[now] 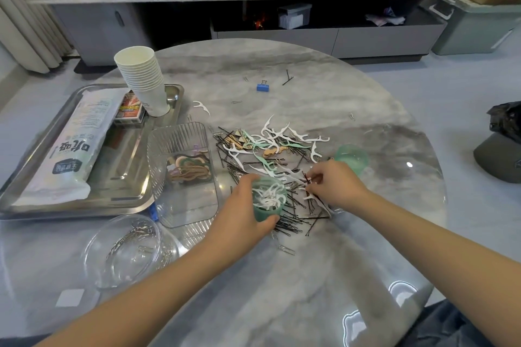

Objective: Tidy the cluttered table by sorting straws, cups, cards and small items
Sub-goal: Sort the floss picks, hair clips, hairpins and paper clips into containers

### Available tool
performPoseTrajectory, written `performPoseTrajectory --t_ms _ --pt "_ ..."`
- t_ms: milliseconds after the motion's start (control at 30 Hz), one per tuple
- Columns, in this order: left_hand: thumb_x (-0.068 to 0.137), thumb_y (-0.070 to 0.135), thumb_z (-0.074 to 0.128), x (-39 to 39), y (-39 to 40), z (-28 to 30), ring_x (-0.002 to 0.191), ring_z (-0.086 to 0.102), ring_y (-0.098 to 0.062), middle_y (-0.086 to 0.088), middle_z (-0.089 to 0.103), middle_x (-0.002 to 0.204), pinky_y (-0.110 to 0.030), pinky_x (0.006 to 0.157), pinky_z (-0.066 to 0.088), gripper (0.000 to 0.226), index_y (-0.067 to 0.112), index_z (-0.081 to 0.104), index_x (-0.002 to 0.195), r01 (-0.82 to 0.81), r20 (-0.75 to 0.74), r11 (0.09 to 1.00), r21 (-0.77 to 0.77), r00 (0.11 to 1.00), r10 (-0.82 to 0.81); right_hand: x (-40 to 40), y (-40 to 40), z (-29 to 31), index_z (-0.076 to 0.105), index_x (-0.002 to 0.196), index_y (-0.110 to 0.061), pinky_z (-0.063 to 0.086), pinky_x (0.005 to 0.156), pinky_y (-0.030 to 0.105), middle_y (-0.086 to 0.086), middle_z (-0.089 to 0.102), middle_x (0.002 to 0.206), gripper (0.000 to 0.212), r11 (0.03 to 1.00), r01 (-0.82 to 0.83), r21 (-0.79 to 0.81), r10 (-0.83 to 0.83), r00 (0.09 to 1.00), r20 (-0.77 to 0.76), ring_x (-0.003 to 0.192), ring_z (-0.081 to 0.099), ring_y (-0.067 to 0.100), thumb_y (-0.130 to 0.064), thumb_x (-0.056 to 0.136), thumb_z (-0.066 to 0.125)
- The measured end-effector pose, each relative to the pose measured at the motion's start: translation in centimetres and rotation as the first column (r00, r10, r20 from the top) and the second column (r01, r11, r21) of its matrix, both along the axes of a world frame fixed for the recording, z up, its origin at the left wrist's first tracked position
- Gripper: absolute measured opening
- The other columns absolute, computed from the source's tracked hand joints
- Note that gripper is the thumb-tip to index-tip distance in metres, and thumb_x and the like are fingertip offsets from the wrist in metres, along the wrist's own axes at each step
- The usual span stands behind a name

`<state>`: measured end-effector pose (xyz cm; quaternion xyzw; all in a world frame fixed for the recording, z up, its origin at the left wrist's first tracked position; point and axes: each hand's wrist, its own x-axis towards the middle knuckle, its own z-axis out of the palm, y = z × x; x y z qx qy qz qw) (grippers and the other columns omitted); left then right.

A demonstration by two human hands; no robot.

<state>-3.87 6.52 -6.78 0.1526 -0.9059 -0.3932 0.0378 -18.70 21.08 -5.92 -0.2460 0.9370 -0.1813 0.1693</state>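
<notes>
Gripping the green cup (266, 213) beside the pile, the left hand (242, 217) keeps it near while the right hand (334, 186) pinches a floss pick (310, 196).

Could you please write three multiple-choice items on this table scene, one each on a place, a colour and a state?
1. Where does the stack of paper cups stand?
A. on the metal tray
B. on the floor
C. in the round clear bowl

2. What colour is the binder clip?
A. red
B. blue
C. yellow

3. What is the left hand doing?
A. lying flat
B. gripping the green cup of floss picks
C. lifting the tray

Key: 1 A, its base sits inside the tray; 2 B, clip is blue; 3 B, fingers wrap the cup.
</notes>
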Motion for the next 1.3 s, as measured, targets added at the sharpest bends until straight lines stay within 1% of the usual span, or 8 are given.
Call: performPoseTrajectory --t_ms 267,400,500,733,867,1033,1167,1300 --pt "0.078 0.036 0.074 0.1 0.2 0.5 0.112 0.052 -0.009 0.003 0.051 0.132 -0.011 0.080 0.037 0.076 0.024 0.027 0.137 0.041 0.054 0.999 -0.013 0.998 -0.040 -1.9 1.9 1.3 0.073 0.074 -0.006 0.034 0.052 0.021 0.002 0.053 0.055 0.007 0.934 0.260 -0.244 -0.137 0.894 0.427 0.053 0.043 0.013 -0.011 0.076 0.077" --pt "0.077 0.034 0.074 0.2 0.3 1.1 0.100 0.050 -0.005 0.004 0.053 0.128 -0.011 0.076 0.037 0.077 0.025 0.027 0.137 0.069 0.090 0.998 -0.011 0.994 -0.067 -1.6 1.9 1.9 0.072 0.074 -0.007 0.032 0.044 0.014 0.006 0.053 0.060 0.005 0.920 0.302 -0.250 -0.130 0.837 0.531 0.049 0.042 0.009 -0.010 0.078 0.075" --pt "0.074 0.035 0.075 0.0 0.3 1.4 0.098 0.051 -0.006 0.005 0.053 0.127 -0.014 0.077 0.038 0.079 0.027 0.027 0.136 0.059 0.113 0.998 0.026 0.992 -0.061 -1.1 1.6 2.5 0.074 0.074 -0.010 0.032 0.051 0.017 0.012 0.058 0.078 0.005 0.908 0.289 -0.304 -0.058 0.804 0.592 0.057 0.044 0.010 -0.011 0.079 0.073" --pt "0.070 0.047 0.077 -0.3 0.2 2.0 0.123 0.046 -0.010 0.006 0.045 0.138 -0.021 0.096 0.038 0.091 0.027 0.026 0.142 0.042 0.087 0.998 0.051 0.995 -0.046 -0.3 1.1 2.9 0.070 0.064 -0.014 0.031 0.050 0.015 0.009 0.058 0.077 0.018 0.926 0.211 -0.313 0.029 0.787 0.616 0.055 0.044 0.007 -0.010 0.081 0.071" --pt "0.086 0.040 0.063 -0.4 0.6 2.6 0.125 0.045 -0.005 0.005 0.048 0.136 -0.025 0.104 0.038 0.075 0.025 0.024 0.148 0.018 -0.088 0.991 0.132 0.996 -0.006 0.3 1.0 3.6 0.070 0.066 -0.013 0.033 0.048 0.011 0.007 0.061 0.085 0.015 0.932 0.141 -0.333 0.117 0.753 0.648 0.055 0.044 0.005 -0.011 0.080 0.071" --pt "0.091 0.017 0.062 -0.9 0.1 3.1 0.093 0.058 0.010 0.018 0.063 0.102 -0.005 0.079 0.044 0.043 0.033 0.049 0.129 -0.083 -0.242 0.957 0.276 0.958 0.153 1.3 0.6 5.1 0.068 0.077 -0.011 0.031 0.047 0.009 -0.012 0.061 0.056 0.009 0.930 0.023 -0.368 0.245 0.706 0.664 0.047 0.043 -0.001 -0.007 0.085 0.065" --pt "0.084 0.006 0.068 -1.1 0.0 3.2 0.080 0.067 -0.010 0.001 0.070 0.086 -0.020 0.075 0.053 0.025 0.023 0.065 0.102 -0.115 -0.251 0.889 0.443 0.936 0.247 1.1 0.7 5.2 0.068 0.083 -0.006 0.030 0.045 0.008 -0.012 0.058 0.053 0.005 0.938 0.005 -0.348 0.233 0.735 0.637 0.044 0.042 -0.001 -0.006 0.086 0.064" --pt "0.085 -0.003 0.063 -1.1 0.0 3.5 0.067 0.067 -0.006 -0.005 0.066 0.076 -0.017 0.068 0.052 0.017 0.013 0.063 0.090 -0.112 -0.244 0.838 0.535 0.928 0.281 0.1 1.1 4.6 0.068 0.098 0.004 0.031 0.043 0.008 -0.008 0.063 0.063 0.016 0.954 0.070 -0.292 0.130 0.780 0.612 0.044 0.044 -0.002 -0.004 0.085 0.065"
